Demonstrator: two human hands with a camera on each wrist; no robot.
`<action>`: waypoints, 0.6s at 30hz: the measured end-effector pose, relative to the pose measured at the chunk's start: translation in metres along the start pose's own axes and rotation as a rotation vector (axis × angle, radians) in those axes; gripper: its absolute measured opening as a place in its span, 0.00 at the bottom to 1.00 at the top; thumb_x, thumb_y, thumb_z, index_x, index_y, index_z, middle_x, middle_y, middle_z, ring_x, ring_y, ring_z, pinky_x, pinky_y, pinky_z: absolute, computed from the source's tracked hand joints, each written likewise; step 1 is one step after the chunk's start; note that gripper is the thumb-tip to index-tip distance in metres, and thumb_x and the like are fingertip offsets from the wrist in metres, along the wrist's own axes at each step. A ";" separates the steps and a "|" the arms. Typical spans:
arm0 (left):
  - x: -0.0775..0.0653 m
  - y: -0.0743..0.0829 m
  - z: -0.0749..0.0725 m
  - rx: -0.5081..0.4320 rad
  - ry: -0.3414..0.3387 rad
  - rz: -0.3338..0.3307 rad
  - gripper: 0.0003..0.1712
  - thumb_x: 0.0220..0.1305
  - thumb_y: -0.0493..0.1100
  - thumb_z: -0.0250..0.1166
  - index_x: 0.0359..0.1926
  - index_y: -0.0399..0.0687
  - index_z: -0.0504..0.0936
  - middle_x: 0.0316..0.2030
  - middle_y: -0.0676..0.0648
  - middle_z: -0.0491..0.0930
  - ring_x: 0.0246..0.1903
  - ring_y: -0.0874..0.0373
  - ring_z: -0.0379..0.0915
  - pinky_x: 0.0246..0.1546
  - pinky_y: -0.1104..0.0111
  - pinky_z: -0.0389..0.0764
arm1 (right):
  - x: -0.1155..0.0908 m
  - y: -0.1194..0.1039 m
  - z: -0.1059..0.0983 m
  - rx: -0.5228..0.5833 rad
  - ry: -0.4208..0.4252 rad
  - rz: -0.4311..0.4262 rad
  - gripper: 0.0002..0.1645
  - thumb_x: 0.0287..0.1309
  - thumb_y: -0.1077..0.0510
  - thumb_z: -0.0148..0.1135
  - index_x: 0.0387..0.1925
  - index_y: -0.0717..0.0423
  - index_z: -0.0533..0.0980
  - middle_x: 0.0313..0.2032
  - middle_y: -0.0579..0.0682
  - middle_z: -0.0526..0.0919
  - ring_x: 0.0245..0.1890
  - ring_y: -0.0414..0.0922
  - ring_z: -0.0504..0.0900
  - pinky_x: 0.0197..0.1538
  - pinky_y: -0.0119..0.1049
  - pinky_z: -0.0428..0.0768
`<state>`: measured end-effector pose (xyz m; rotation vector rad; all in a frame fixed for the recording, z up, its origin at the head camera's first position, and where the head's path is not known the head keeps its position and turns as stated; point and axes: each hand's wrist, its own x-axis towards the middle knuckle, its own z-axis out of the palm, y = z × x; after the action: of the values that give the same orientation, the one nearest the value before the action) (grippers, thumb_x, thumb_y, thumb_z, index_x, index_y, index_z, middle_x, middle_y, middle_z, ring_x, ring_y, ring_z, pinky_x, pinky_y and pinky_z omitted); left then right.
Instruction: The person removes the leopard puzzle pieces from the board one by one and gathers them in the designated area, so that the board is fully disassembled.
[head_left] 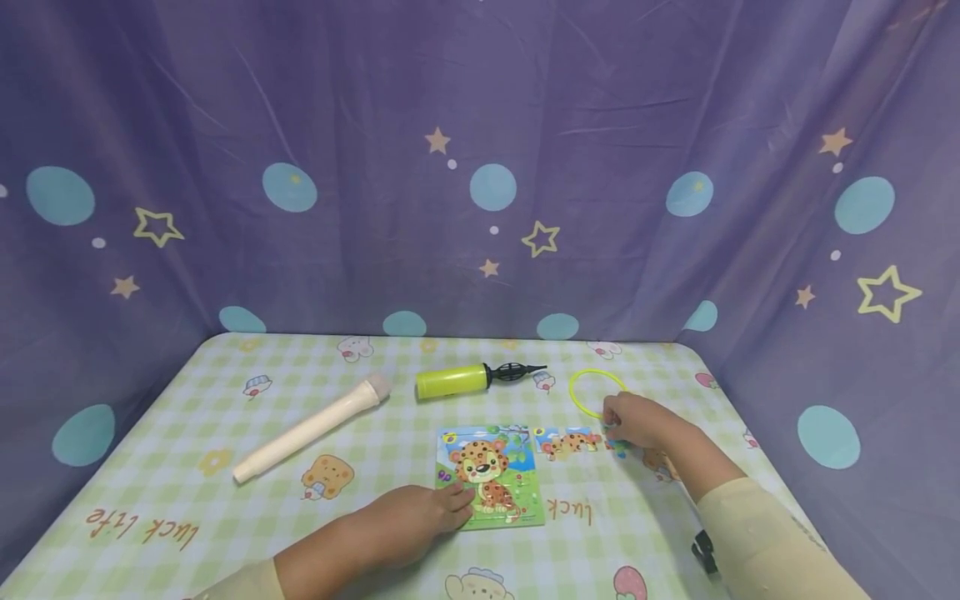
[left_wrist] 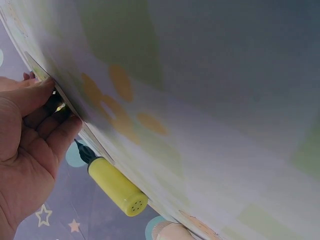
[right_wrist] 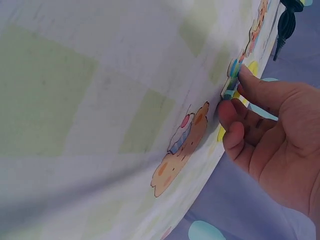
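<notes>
A worktop covered in green-and-white check carries a leopard picture board about midway between its side edges, puzzle pieces just beside it toward the right edge, a yellow-green pump and yellow ring nearer the far edge, and a cream microphone-shaped stick slanting toward the left.
</notes>
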<state>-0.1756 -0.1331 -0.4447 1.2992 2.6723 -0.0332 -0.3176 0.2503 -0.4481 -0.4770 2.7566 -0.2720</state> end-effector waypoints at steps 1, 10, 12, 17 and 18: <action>0.000 0.000 0.000 -0.007 -0.004 -0.005 0.26 0.68 0.36 0.56 0.66 0.55 0.74 0.69 0.54 0.68 0.69 0.57 0.63 0.57 0.66 0.78 | -0.001 -0.001 -0.001 -0.003 0.005 -0.005 0.10 0.59 0.53 0.68 0.37 0.50 0.75 0.33 0.46 0.72 0.32 0.42 0.70 0.38 0.39 0.74; 0.001 0.000 -0.001 -0.021 -0.019 -0.018 0.25 0.70 0.38 0.56 0.67 0.56 0.74 0.69 0.55 0.68 0.69 0.57 0.63 0.57 0.65 0.78 | 0.002 -0.029 -0.011 0.104 0.102 -0.106 0.14 0.66 0.51 0.62 0.49 0.52 0.76 0.44 0.50 0.76 0.37 0.43 0.77 0.42 0.42 0.78; 0.001 0.000 -0.001 -0.012 -0.014 -0.014 0.25 0.70 0.38 0.56 0.66 0.56 0.74 0.69 0.55 0.68 0.69 0.57 0.63 0.57 0.65 0.79 | 0.004 -0.044 -0.009 0.162 0.101 -0.145 0.19 0.65 0.51 0.62 0.54 0.54 0.75 0.46 0.52 0.76 0.38 0.43 0.78 0.43 0.43 0.78; 0.001 -0.001 0.001 0.011 -0.006 -0.004 0.25 0.70 0.38 0.56 0.67 0.56 0.74 0.69 0.55 0.68 0.69 0.57 0.63 0.55 0.66 0.79 | 0.010 -0.087 0.002 0.249 0.059 -0.252 0.26 0.64 0.51 0.64 0.60 0.55 0.73 0.48 0.52 0.77 0.38 0.41 0.76 0.44 0.41 0.77; 0.002 -0.001 0.001 0.013 -0.005 -0.002 0.25 0.70 0.38 0.57 0.67 0.56 0.74 0.69 0.55 0.68 0.69 0.57 0.63 0.55 0.67 0.79 | 0.010 -0.096 0.005 0.261 0.045 -0.276 0.27 0.63 0.51 0.65 0.60 0.55 0.73 0.48 0.51 0.77 0.37 0.40 0.76 0.43 0.40 0.77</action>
<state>-0.1772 -0.1326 -0.4460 1.2979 2.6738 -0.0550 -0.2971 0.1574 -0.4326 -0.7862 2.6399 -0.7058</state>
